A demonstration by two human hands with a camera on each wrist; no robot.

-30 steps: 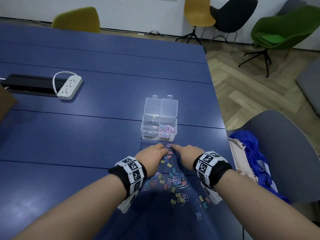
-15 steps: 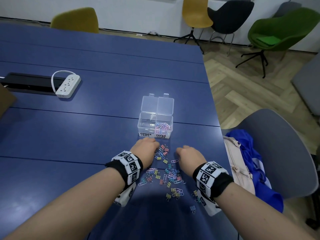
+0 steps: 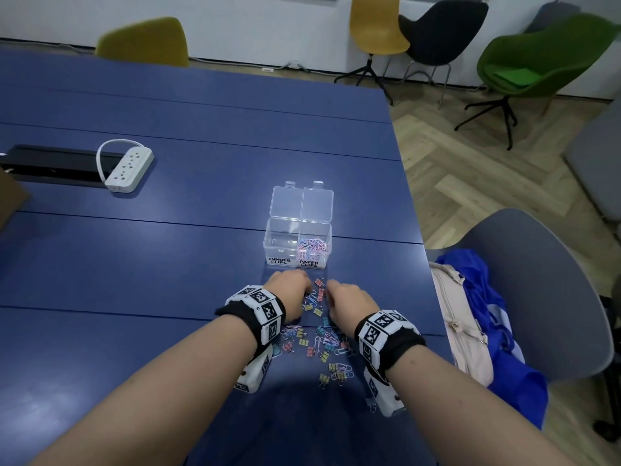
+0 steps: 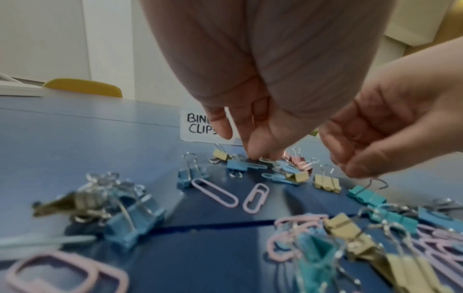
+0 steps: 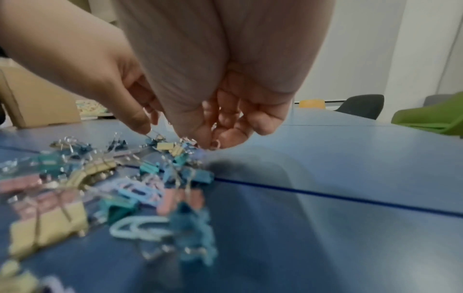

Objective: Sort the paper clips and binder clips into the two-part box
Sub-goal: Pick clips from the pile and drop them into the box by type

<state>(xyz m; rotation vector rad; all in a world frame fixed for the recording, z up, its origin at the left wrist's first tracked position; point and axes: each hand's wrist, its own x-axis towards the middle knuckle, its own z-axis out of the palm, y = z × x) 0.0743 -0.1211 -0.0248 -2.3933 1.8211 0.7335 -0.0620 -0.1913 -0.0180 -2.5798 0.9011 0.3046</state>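
Observation:
The clear two-part box (image 3: 297, 243) stands open just beyond my hands. Its "BINDER CLIPS" half looks empty and its "PAPER CLIPS" half holds pastel paper clips (image 3: 314, 245). Mixed binder clips and paper clips (image 3: 324, 344) are scattered on the blue table (image 3: 168, 264) between my wrists. My left hand (image 3: 292, 294) reaches down, its fingertips (image 4: 258, 154) touching a blue binder clip (image 4: 236, 165), thumb apart. My right hand (image 3: 349, 302) hovers close beside it with curled fingers (image 5: 225, 136) at the pile. The wire of a teal binder clip (image 4: 365, 195) rises to its thumb.
A white power strip (image 3: 129, 168) and a black cable tray (image 3: 50, 164) lie at the far left. The table's right edge is near my right arm. Beside it stands a grey chair (image 3: 544, 290) with a pink bag (image 3: 463, 331) and blue cloth (image 3: 487, 297).
My hands drew apart half a second ago and have come close together again at the far end of the pile. The view has shifted slightly.

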